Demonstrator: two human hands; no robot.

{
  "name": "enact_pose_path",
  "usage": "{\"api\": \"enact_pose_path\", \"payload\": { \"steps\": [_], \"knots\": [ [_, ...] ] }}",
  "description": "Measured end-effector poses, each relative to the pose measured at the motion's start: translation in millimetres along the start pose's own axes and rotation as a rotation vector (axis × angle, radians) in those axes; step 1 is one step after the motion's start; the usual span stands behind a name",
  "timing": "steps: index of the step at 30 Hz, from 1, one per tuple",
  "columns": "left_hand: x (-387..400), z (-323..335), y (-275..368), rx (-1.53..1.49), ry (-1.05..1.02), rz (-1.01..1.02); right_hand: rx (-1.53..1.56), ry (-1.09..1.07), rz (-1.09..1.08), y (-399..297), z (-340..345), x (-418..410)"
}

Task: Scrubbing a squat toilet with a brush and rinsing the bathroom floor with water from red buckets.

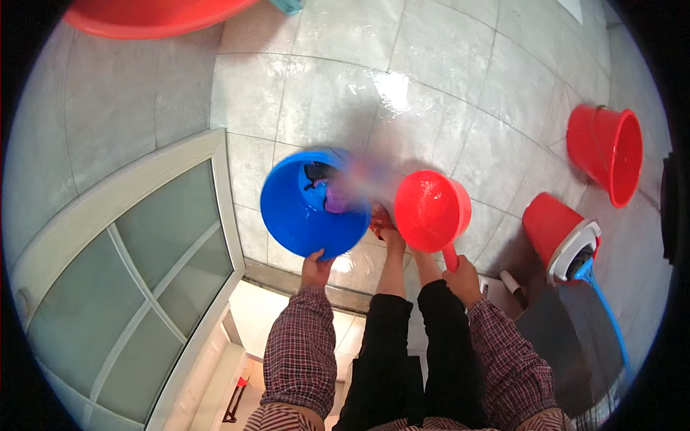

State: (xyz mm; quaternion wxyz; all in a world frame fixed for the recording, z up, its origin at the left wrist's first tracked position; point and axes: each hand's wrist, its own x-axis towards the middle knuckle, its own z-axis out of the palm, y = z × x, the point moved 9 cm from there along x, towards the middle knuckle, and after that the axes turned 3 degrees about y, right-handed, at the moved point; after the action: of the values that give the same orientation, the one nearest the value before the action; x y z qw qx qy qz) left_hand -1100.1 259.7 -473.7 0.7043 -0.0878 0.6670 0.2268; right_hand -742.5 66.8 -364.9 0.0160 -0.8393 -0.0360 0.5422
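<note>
With my left hand (316,269) I grip the near rim of a blue plastic bucket (318,231). Its mouth faces me, and purple, black and light blue things (336,198) that I cannot name lie inside. My right hand (462,279) is closed around the handle of a red plastic dipper (430,211), held to the right of the bucket. The bowl of the dipper has a wet shine. A blurred patch covers the right edge of the bucket, so that part is hard to make out. My feet show partly between bucket and dipper.
Wet grey floor tiles (345,102) reflect light. A red bucket (598,148) stands at the right, near a red mop bucket (555,231) holding a blue-handled tool (609,310). A framed glass door (161,258) stands at the left, beside a raised sill (345,295). A red basin (156,19) is at the upper left.
</note>
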Motion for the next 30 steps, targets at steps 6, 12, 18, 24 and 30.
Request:
{"api": "enact_pose_path", "payload": {
  "steps": [6, 12, 18, 24, 30],
  "knots": [
    [-26, -91, 64, 0.349, 0.308, 0.019, -0.127, 0.115, -0.229, -51, 14, 0],
    [-72, -99, 118, 0.448, 0.645, 0.034, -0.184, 0.159, -0.291, -137, 37, 9],
    [-231, 80, 304, 1.565, 0.447, 1.302, -0.338, 0.231, -0.541, -222, 21, -17],
    [-557, 174, 446, 1.406, 0.774, 2.048, 0.342, -0.274, -0.273, -255, 38, -32],
    [-733, 180, 488, 1.341, 1.163, 2.424, 0.168, -0.175, -0.394, -279, -2, -56]
  ]
}}
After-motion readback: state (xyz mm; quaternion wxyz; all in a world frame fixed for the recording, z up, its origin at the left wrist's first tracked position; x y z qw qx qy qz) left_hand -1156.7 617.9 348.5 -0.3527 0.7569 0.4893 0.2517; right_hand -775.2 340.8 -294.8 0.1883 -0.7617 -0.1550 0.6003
